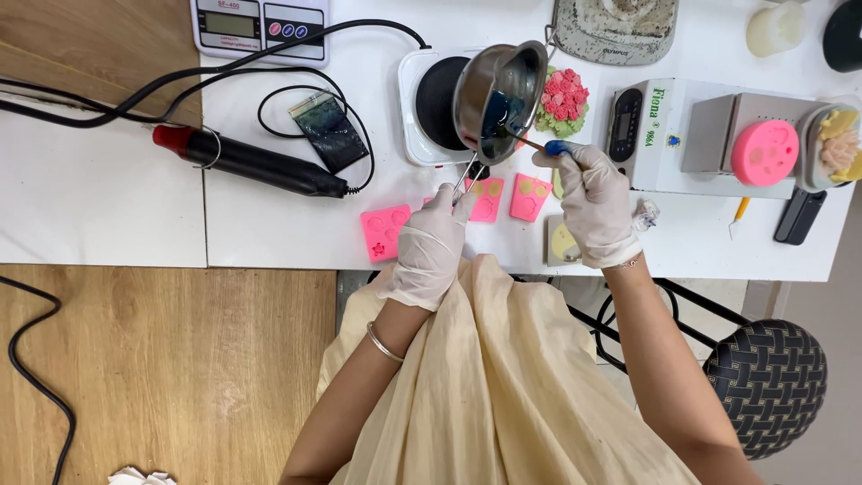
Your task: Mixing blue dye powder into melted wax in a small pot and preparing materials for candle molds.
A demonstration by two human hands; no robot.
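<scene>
My left hand point(429, 242), in a white glove, grips the thin handle of a small steel pot point(496, 94) and holds it tilted above the table. Dark blue liquid sits inside the pot. My right hand point(593, 202), also gloved, holds a blue-handled stirring tool point(539, 144) whose tip reaches into the pot. Under the pot lie pink silicone moulds point(386, 232), two more point(530, 196) closer to my right hand. A small electric hot plate point(429, 106) stands behind the pot.
A black heat gun point(256, 162) with a red end and its cables lie at the left. A white scale point(260, 27) stands at the back, a white machine point(691, 135) with a round pink mould at the right. A woven stool point(768, 382) stands by the table.
</scene>
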